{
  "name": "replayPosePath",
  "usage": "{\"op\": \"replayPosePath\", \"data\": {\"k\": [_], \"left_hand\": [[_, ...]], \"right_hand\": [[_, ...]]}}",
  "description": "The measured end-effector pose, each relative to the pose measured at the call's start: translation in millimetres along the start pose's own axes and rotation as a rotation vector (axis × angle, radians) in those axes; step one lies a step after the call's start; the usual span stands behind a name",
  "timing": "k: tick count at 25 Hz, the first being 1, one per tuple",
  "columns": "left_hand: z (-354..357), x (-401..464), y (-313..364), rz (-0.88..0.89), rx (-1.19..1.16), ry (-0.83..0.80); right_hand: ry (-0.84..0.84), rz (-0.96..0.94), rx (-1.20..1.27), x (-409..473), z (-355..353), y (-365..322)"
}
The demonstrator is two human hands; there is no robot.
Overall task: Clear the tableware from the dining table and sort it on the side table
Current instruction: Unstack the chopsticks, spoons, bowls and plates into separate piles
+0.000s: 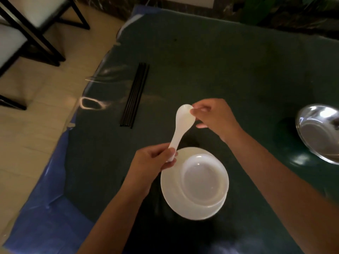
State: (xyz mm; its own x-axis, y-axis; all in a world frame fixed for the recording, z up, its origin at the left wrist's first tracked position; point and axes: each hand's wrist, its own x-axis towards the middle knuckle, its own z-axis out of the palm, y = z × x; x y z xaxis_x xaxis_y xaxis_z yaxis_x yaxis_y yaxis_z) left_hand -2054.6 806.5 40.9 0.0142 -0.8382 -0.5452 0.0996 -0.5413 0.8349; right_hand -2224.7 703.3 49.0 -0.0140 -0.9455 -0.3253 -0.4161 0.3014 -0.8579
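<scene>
A white soup spoon (180, 125) is held in the air above the dark green table (220, 70). My left hand (154, 160) grips its handle end, and the fingertips of my right hand (212, 116) pinch the rim of its bowl end. Just below my left hand, a white bowl (203, 180) sits on a white plate (174, 198) near the table's front. A bundle of black chopsticks (135, 94) lies at the left side of the table, apart from both hands.
A shiny metal bowl (319, 132) sits at the right edge of the view. A clear plastic sheet covers the table over a blue cloth (45, 208). Dark-framed chairs (27, 33) stand on the tan floor at the upper left.
</scene>
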Motion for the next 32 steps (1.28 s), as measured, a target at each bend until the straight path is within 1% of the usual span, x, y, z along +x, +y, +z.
{"op": "replayPosePath", "data": {"k": [2,4,8,10,13,17,20,24,27,30,32], "left_hand": [[-1,36,12,0.008,-0.015,0.063],[-2,70,20,0.008,0.002,0.104],[-6,129,21,0.021,0.189,0.169],[-9,150,20,0.083,0.287,0.226],[-7,169,17,0.183,0.494,0.279],[-1,178,10,0.305,0.642,0.333],[1,181,2,0.338,0.726,0.381],[1,178,1,0.359,0.719,0.386],[0,167,7,0.36,0.69,0.375],[-6,136,16,0.389,0.635,0.355],[-11,97,11,0.429,0.595,0.267]], "right_hand": [[-0.019,0.054,0.044,43,11,-12],[0.003,0.083,0.074,79,22,-18],[0.055,0.067,0.032,139,45,-19],[0.067,0.076,0.009,160,54,-21],[0.093,0.111,-0.028,181,63,-19],[0.102,0.174,-0.014,195,67,-12],[0.095,0.174,-0.01,198,68,-7],[0.074,0.152,-0.006,195,65,-3],[0.043,0.098,-0.051,178,51,-7],[0.038,0.021,-0.056,128,21,-1],[0.044,-0.062,-0.153,69,-2,20]]}}
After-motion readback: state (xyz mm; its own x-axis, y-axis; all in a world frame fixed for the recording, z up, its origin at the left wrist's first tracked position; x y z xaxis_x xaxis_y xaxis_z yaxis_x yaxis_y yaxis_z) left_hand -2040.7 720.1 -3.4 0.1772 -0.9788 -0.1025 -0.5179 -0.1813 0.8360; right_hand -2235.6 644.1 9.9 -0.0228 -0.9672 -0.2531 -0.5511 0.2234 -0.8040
